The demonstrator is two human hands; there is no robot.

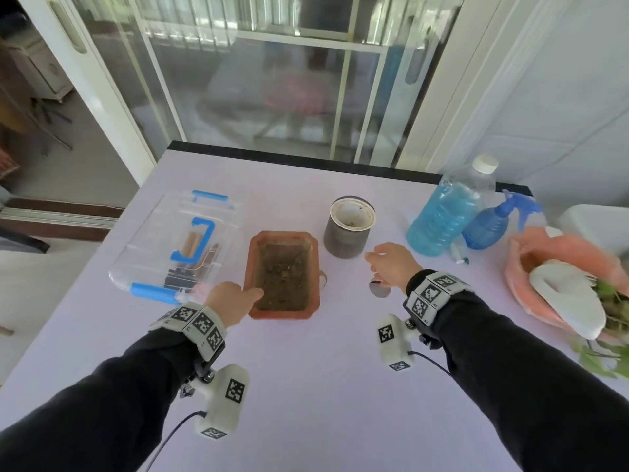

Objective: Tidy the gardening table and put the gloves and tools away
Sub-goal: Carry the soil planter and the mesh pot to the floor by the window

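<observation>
A rectangular terracotta planter (315,267) filled with soil sits mid-table. My left hand (228,303) grips its near left corner, thumb over the rim. To the planter's right, my right hand (394,264) is closed around a small tool; its round metal scoop end (378,289) hangs just below the hand, above the table. A clear plastic box (143,264) with blue latches stands left of the planter, lid on, with wooden-handled tools inside. A white glove (568,298) lies on an orange bag (531,243) at the right edge.
A grey cylindrical pot (345,238) stands behind the planter. At the back right are a large blue water bottle (442,219) and a blue spray bottle (488,224). Green leaves (609,356) lie by the bag. A glass sliding door is beyond the table's (306,386) far edge.
</observation>
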